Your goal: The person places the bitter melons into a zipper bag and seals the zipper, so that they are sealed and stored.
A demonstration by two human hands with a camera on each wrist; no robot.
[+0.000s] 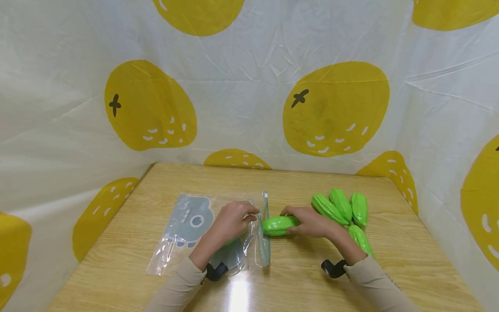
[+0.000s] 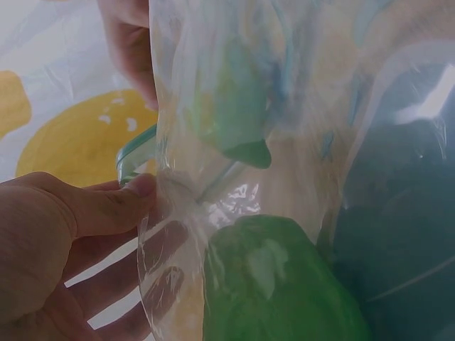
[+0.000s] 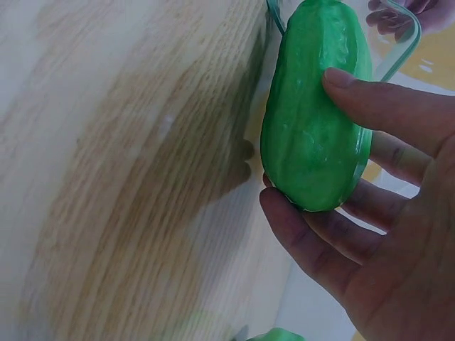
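Observation:
A clear zip bag (image 1: 160, 255) with a blue-grey cartoon print lies on the table, its mouth standing open toward the right. My left hand (image 1: 232, 221) pinches the bag's film near the mouth between thumb and fingers (image 2: 106, 206). In my right hand (image 1: 312, 222) is a glossy green ridged toy vegetable (image 1: 278, 225), gripped by thumb and fingertips, its far end at the bag's mouth (image 1: 265, 242). Through the film in the left wrist view, another green toy vegetable (image 2: 270, 284) shows inside the bag; my left hand mostly covers it in the head view.
Several more green toy vegetables (image 1: 340, 206) lie on the wooden table (image 1: 292, 277) to the right, one (image 1: 360, 239) partly behind my right forearm. A white curtain (image 1: 241, 108) with yellow fruit shapes surrounds the table at the back and sides.

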